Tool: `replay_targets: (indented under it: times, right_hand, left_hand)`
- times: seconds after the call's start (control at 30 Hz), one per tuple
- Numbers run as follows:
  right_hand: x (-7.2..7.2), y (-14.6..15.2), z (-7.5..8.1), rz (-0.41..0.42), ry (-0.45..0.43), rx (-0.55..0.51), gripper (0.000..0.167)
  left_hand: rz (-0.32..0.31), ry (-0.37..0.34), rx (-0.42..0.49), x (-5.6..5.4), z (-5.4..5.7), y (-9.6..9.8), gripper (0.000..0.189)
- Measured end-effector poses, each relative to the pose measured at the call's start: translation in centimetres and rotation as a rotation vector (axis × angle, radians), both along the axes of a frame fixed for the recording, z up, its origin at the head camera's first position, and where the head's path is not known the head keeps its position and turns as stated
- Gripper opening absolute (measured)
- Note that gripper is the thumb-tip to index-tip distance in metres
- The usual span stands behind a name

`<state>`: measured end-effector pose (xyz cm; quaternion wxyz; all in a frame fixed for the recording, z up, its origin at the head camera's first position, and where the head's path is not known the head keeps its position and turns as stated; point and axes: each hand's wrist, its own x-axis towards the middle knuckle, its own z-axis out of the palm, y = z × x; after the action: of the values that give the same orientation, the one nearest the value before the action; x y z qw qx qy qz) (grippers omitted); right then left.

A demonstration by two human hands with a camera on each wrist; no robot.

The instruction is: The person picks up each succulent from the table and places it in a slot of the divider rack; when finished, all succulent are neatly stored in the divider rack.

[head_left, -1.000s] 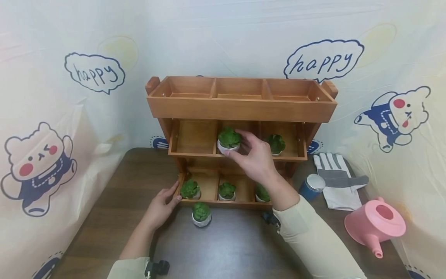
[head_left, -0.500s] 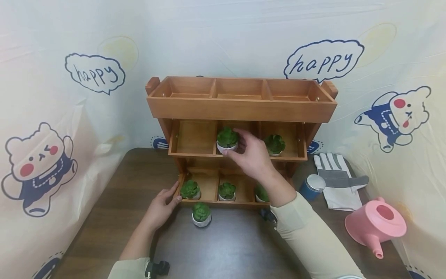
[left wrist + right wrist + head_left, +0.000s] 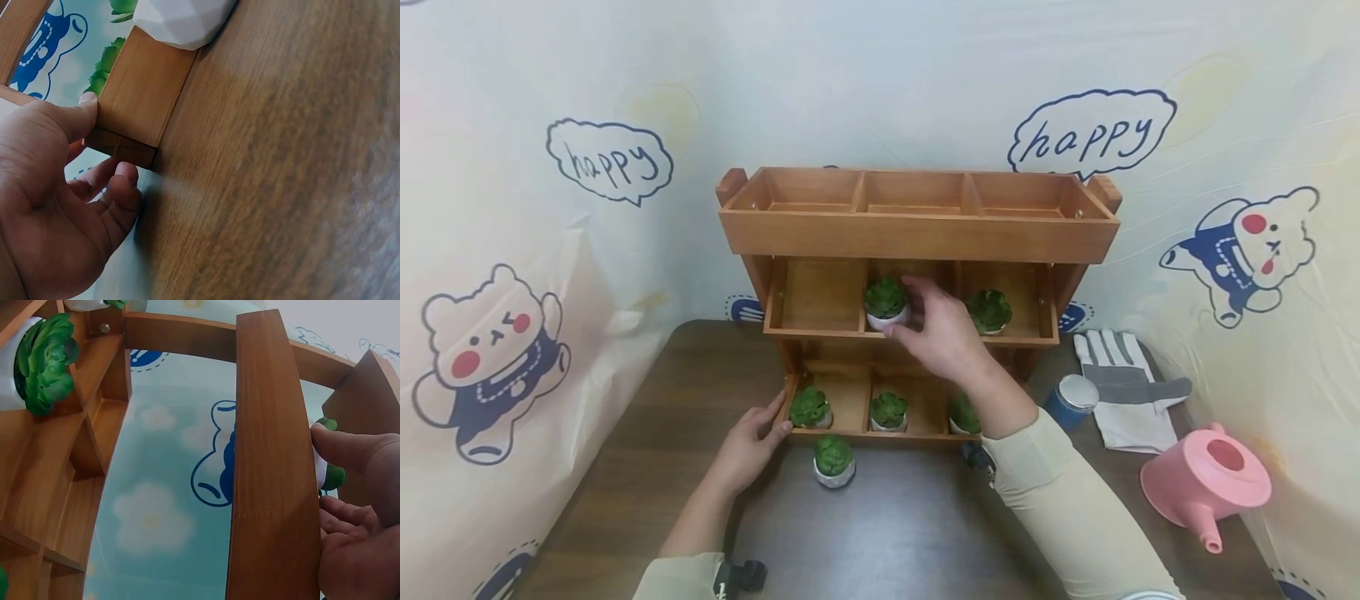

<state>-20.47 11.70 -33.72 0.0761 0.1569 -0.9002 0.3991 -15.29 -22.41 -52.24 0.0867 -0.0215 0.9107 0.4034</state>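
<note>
My right hand (image 3: 943,333) pinches a small potted succulent (image 3: 884,300) by its white pot, at the middle compartment of the wooden shelf's (image 3: 917,237) second tier. In the right wrist view, a wooden board hides much of this succulent (image 3: 334,477), with thumb and fingers beside it. At the lower left, my left hand (image 3: 748,446) grips the end of the bottom tier; its thumb lies on the front board (image 3: 147,87) in the left wrist view. Another succulent (image 3: 991,312) sits in the second tier's right compartment.
Three succulents stand in the bottom tier, one in the middle compartment (image 3: 889,412). A further potted succulent (image 3: 833,461) is on the table (image 3: 880,533) in front. To the right lie a blue tin (image 3: 1071,402), a work glove (image 3: 1127,392) and a pink watering can (image 3: 1206,487).
My right hand has moved slightly left with the succulent, toward the divider of the middle compartment. The left hand stays at the shelf's lower corner.
</note>
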Motion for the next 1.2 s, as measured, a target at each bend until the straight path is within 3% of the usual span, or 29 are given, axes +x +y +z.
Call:
replay_targets:
  times: [0.87, 1.2]
  right_hand:
    - [0.0, 0.5, -0.1, 0.023, -0.041, -0.009, 0.076]
    - [1.4, 1.1, 0.1, 0.027, -0.060, -0.083, 0.077]
  left_hand:
    - [-0.003, 0.013, -0.009, -0.1, -0.2, -0.1, 0.069]
    - [-0.015, 0.037, -0.017, 0.0, 0.0, 0.1, 0.068]
